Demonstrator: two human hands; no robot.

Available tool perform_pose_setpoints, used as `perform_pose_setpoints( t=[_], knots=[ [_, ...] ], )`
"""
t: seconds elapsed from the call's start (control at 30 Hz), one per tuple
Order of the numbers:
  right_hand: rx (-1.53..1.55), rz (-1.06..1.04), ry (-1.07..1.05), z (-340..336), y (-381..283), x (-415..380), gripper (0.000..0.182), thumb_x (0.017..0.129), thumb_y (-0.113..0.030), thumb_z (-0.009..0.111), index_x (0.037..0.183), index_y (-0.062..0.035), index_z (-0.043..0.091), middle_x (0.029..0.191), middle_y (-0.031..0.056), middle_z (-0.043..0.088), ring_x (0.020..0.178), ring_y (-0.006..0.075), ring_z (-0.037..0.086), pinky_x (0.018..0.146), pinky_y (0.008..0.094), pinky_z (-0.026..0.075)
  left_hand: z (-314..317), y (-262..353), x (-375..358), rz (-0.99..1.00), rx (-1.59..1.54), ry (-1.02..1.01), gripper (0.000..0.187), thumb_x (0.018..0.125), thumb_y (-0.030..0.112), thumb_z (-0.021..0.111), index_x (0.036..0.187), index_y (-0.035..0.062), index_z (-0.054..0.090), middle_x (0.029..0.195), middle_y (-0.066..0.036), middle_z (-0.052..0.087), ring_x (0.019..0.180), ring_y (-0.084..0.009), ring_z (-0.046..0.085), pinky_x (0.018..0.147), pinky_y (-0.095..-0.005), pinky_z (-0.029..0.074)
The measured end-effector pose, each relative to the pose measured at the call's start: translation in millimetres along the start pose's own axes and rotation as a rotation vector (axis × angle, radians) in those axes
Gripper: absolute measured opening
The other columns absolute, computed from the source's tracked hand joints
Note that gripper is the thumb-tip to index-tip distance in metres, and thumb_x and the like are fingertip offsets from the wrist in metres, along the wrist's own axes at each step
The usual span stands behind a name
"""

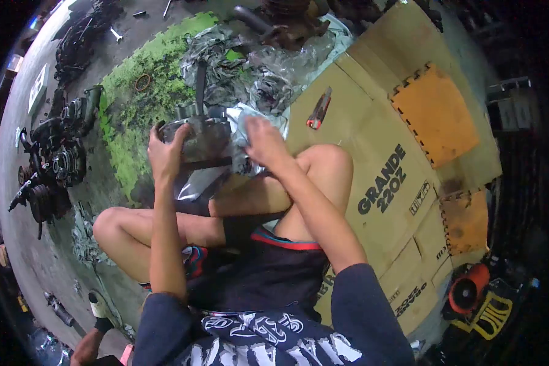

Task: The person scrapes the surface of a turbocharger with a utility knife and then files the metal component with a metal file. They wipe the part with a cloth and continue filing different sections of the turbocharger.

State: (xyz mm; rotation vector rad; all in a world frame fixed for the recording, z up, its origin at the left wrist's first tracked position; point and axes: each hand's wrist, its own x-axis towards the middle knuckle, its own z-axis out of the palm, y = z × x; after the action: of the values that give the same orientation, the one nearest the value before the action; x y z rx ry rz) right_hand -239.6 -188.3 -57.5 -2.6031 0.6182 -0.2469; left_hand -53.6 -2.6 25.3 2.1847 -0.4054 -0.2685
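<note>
My left hand (166, 151) is closed around the left side of a grey metal engine part (206, 141), fingers over its top edge. The part sits above my crossed legs, and a dark flat strip (200, 85) rises behind it. At its right side, my right hand (264, 143) is blurred by motion and closed on a pale blue-white rag (243, 117). The underside of the part and my right fingertips are hidden. Below the part lies a piece of shiny clear plastic (202, 183).
A utility knife (319, 108) lies on flattened cardboard (348, 146) to the right. Orange foam mats (436, 116) rest on it. Crumpled rags (226, 67) and a dirty green mat (134, 79) are ahead. Engine parts (61, 152) stand left; another person's hand (88, 348) shows lower left.
</note>
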Motion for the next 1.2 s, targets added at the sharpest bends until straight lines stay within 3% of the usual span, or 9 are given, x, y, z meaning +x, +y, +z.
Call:
perform_pose_setpoints(
  t=[0.1, 0.27, 0.33, 0.4, 0.47, 0.6, 0.8, 0.97, 1.2],
  knots=[
    [-0.238, -0.122, 0.001, 14, -2, -1, 0.043, 0.085, -0.013, 0.077, 0.126, -0.0049, 0.066, 0.115, 0.0237, 0.068, 0.115, 0.0427, 0.067, 0.1, 0.0535, 0.055, 0, -6, 1, 0.007, 0.023, -0.01, 0.095, 0.081, 0.055, 0.086, 0.142, -0.0125, 0.058, 0.13, -0.03, 0.071, 0.125, -0.0377, 0.068, 0.109, -0.0427, 0.049],
    [-0.051, 0.009, -0.135, 20, 31, 17, 0.037, 0.082, -0.006, 0.071, 0.119, -0.0051, 0.073, 0.107, 0.02, 0.071, 0.102, 0.0446, 0.072, 0.093, 0.0523, 0.057, -2, 0, -8, 0.014, 0.023, -0.01, 0.096, 0.082, 0.057, 0.085, 0.142, -0.0121, 0.059, 0.131, -0.03, 0.071, 0.124, -0.0386, 0.068, 0.109, -0.0434, 0.05],
    [0.258, 0.147, 0.237, 4, 32, 16, 0.03, 0.082, -0.004, 0.063, 0.109, -0.0023, 0.076, 0.106, 0.0224, 0.073, 0.104, 0.0444, 0.071, 0.094, 0.0515, 0.057, -3, 8, -8, 0.015, 0.074, -0.006, 0.092, 0.084, 0.058, 0.082, 0.143, -0.0101, 0.059, 0.131, -0.024, 0.071, 0.12, -0.0321, 0.068, 0.108, -0.0393, 0.049],
    [0.479, 0.303, 0.357, -9, 32, 15, 0.044, 0.08, -0.004, 0.058, 0.121, 0.0009, 0.072, 0.121, 0.0258, 0.07, 0.112, 0.0483, 0.067, 0.1, 0.0476, 0.053, -1, -3, 7, -0.019, 0.061, -0.042, 0.095, 0.085, 0.061, 0.08, 0.144, -0.0109, 0.058, 0.134, -0.026, 0.069, 0.123, -0.0329, 0.067, 0.109, -0.0398, 0.048],
    [0.506, 0.3, 0.416, -2, 39, 17, 0.047, 0.082, -0.001, 0.055, 0.126, 0.0015, 0.071, 0.119, 0.0238, 0.071, 0.115, 0.0402, 0.068, 0.103, 0.0427, 0.051, 2, -12, 23, -0.015, 0.111, -0.012, 0.098, 0.085, 0.063, 0.079, 0.144, -0.0118, 0.057, 0.134, -0.027, 0.07, 0.122, -0.0338, 0.068, 0.109, -0.0398, 0.048],
    [1.23, 0.579, 0.753, -49, 2, 19, 0.049, 0.083, 0.01, 0.044, 0.127, 0.0046, 0.064, 0.116, 0.0134, 0.069, 0.106, 0.0276, 0.067, 0.099, 0.0373, 0.053, 1, -1, 27, -0.017, -0.008, -0.138, 0.104, 0.085, 0.072, 0.073, 0.156, 0.0002, 0.05, 0.146, -0.033, 0.061, 0.137, -0.0428, 0.059, 0.115, -0.0466, 0.044],
    [0.981, 0.439, 0.957, -53, -57, 15, 0.045, 0.083, 0.008, 0.046, 0.125, 0.0038, 0.063, 0.117, 0.012, 0.068, 0.11, 0.0257, 0.065, 0.1, 0.0362, 0.05, 29, 15, -1, 0.123, 0.047, 0.011, 0.076, 0.095, 0.07, 0.066, 0.144, 0.0117, 0.068, 0.137, -0.027, 0.061, 0.131, -0.0439, 0.059, 0.113, -0.0499, 0.045],
    [0.593, -0.108, 0.636, -53, -84, 30, 0.049, 0.076, -0.002, 0.066, 0.125, 0.0056, 0.068, 0.127, 0.0216, 0.067, 0.117, 0.041, 0.063, 0.112, 0.0483, 0.046, 57, 26, 1, 0.186, 0.039, 0.166, 0.059, 0.099, 0.058, 0.065, 0.129, 0.0082, 0.076, 0.132, -0.026, 0.065, 0.125, -0.0436, 0.063, 0.107, -0.0492, 0.049],
    [0.283, -0.252, 0.343, -42, -85, 40, 0.063, 0.074, -0.017, 0.08, 0.131, 0.005, 0.066, 0.139, 0.0222, 0.057, 0.128, 0.0432, 0.05, 0.112, 0.0525, 0.044, 49, 5, 20, 0.285, 0.081, 0.112, 0.044, 0.107, 0.035, 0.05, 0.126, 0.0025, 0.074, 0.128, -0.024, 0.067, 0.12, -0.0433, 0.064, 0.102, -0.0502, 0.05]
  ],
)
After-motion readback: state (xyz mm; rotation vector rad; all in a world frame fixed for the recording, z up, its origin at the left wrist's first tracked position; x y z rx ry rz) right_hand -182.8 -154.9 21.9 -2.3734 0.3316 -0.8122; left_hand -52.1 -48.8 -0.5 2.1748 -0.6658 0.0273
